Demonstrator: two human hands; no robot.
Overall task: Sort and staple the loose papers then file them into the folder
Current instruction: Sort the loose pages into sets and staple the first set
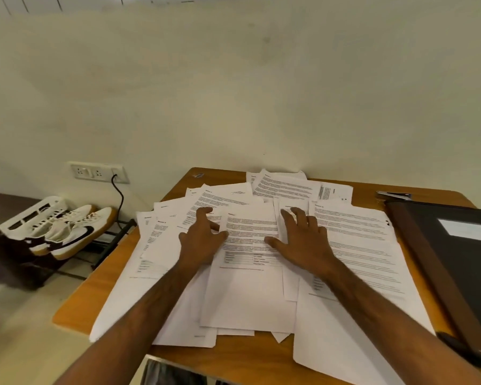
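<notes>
Several loose printed papers lie spread and overlapping across the wooden table. My left hand rests on the sheets left of the middle page, fingers spread and slightly bent. Just right of that page, my right hand presses flat on the papers with its fingers spread. A black folder with a brown spine and a white label lies shut at the table's right side. A stapler sits just behind the folder at the far right edge.
The table stands against a pale wall. On the floor to the left, a pair of white sneakers sits on a low rack beside a white basket. A wall socket has a black cable plugged in.
</notes>
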